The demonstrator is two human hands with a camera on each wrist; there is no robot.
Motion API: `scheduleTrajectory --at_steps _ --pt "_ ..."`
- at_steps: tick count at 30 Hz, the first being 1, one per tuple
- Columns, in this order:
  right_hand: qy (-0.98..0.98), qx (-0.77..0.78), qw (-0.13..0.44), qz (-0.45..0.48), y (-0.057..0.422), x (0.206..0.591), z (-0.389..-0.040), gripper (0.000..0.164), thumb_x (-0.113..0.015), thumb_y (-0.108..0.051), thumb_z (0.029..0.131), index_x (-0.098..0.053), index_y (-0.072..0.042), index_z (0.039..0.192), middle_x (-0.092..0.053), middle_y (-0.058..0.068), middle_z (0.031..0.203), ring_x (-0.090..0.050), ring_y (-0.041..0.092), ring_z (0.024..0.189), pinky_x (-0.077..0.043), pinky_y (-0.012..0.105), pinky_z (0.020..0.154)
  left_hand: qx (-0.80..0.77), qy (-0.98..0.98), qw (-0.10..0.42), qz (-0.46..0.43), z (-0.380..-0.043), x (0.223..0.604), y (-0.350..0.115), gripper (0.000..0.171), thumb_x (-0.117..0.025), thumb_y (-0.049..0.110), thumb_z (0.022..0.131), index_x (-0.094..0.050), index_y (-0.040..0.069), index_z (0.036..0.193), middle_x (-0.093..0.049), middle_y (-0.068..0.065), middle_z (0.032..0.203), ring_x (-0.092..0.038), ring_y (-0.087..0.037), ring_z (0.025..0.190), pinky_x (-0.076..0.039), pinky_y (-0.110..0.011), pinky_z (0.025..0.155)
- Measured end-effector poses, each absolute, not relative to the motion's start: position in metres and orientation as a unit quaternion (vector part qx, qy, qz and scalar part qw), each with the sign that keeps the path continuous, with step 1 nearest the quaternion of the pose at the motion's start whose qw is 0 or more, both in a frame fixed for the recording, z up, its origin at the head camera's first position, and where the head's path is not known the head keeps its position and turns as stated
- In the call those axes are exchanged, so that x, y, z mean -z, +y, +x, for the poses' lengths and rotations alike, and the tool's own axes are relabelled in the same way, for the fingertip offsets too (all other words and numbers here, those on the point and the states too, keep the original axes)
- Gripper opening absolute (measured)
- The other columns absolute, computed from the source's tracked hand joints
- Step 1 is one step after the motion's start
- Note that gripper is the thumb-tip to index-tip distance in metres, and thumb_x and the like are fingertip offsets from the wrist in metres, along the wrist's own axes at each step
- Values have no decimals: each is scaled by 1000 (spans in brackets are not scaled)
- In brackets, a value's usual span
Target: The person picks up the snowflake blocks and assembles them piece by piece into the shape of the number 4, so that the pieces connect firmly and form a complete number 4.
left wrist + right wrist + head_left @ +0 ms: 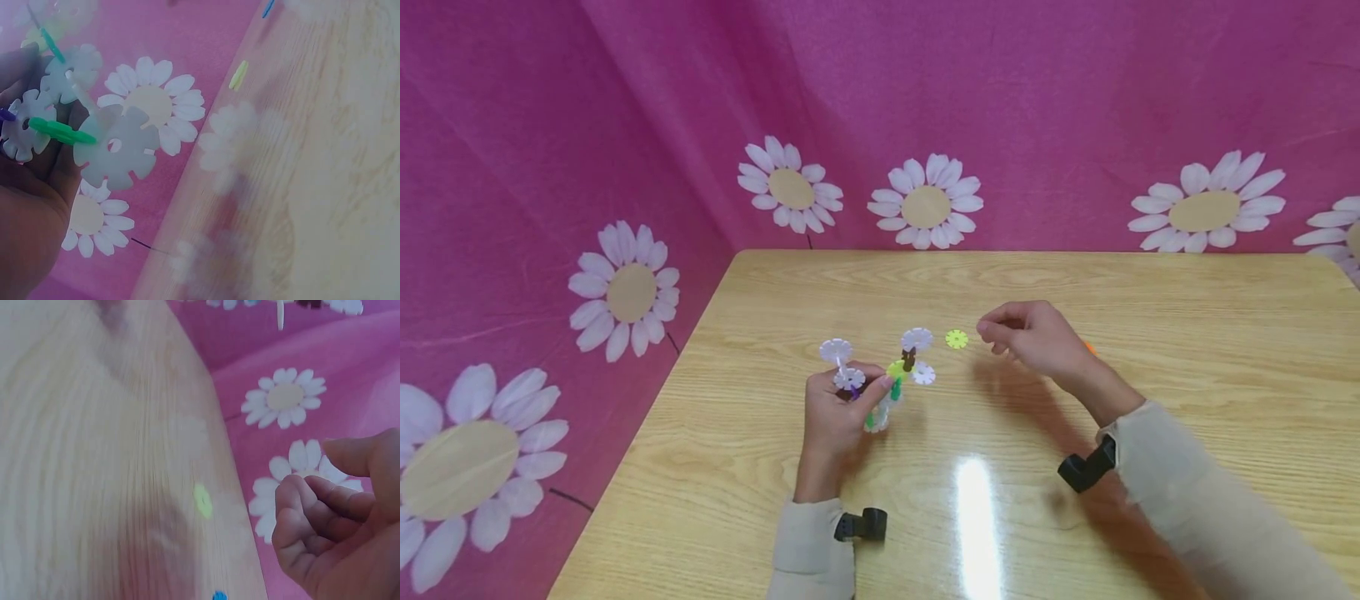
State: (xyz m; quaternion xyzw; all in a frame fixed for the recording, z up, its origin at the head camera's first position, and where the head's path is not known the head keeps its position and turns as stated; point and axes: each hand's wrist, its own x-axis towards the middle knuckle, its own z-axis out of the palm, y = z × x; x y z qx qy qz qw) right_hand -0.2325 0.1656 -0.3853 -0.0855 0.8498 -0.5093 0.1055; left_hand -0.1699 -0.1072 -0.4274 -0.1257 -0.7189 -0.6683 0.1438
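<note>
Snowflake-disc cluster (883, 375) clamped in left hand (835, 412) — one loose yellow-green disc (957, 338) beside empty, loosely curled right hand (1033, 337).

A cluster of slotted white, green and yellow discs (883, 375) stands upright in the left grip (838, 412); a yellow-green disc (957, 338) lies flat just beside the right grip (1030, 337).

Clearance on wooden table (1150, 333)

Open surface right and front; obstructed centrally by disc assembly (887, 371) in left hand (835, 417), loose yellow-green disc (957, 338) just beside right hand (1037, 337); bounded behind by floral backdrop (925, 125).
</note>
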Motion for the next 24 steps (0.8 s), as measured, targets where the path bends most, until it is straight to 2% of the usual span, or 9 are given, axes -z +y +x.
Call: scheduleTrajectory --at_steps 4,10,15,24 --pt "885 449 83 -94 173 389 -239 36 -63 -30 100 -67 1 120 -69 17 107 -64 30 92 -50 36 71 671 -716 145 -128 -170 427 -107 5 -76 -2 85 -75 -6 87 -72 -15 85 -60 -15 70 -47 -23 61" --pt "913 384 45 -128 180 397 -248 39 -65 -24 98 -66 8 120 -71 17 105 -65 30 96 -51 44 81 677 -711 142 -125 -169 426 -106 6 -76 -4 85 -73 -8 86 -72 -16 85 -61 -16 72 -48 -23 63" --pt "928 347 48 -130 188 406 -254 41 -65 -21 96 -64 11 121 -70 20 104 -64 33 96 -50 48 83 684 -706 136 -121 -168 426 -106 3 -76 -7 83 -75 -6 85 -72 -17 85 -63 -17 74 -49 -24 64" --pt "944 307 63 -105 200 418 -263 41 -66 -19 94 -64 12 122 -67 25 109 -61 36 100 -50 50 85 673 -718 128 -120 -166 426 -108 7 -77 -2 84 -73 -8 86 -73 -14 86 -62 -16 74 -49 -24 64"
